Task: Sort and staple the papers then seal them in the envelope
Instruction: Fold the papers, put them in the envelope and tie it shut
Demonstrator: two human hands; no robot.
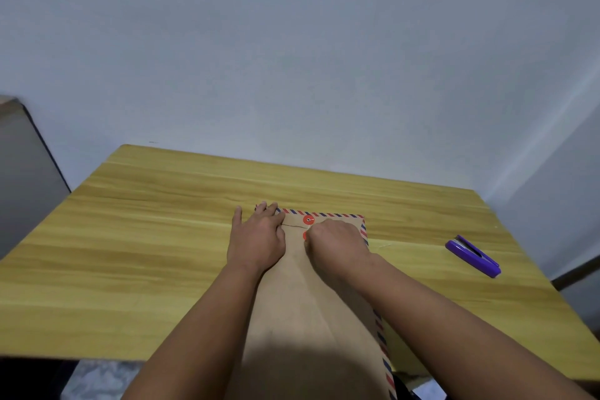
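A brown envelope (pixel 302 299) with a red-and-blue striped border lies lengthwise on the wooden table (pixel 146 237), its flap end away from me. A red string-tie disc (pixel 308 220) sits on the flap, and a second red disc just below is mostly hidden. My left hand (pixel 256 237) rests flat on the flap's left corner, fingers spread. My right hand (pixel 336 242) is curled beside the discs, pinching the thin closure string that runs leftward across the flap. No loose papers are visible.
A purple stapler (pixel 473 256) lies on the table to the right, apart from the envelope. A pale wall stands just behind the table's far edge. A grey cabinet (pixel 22 178) stands at the left.
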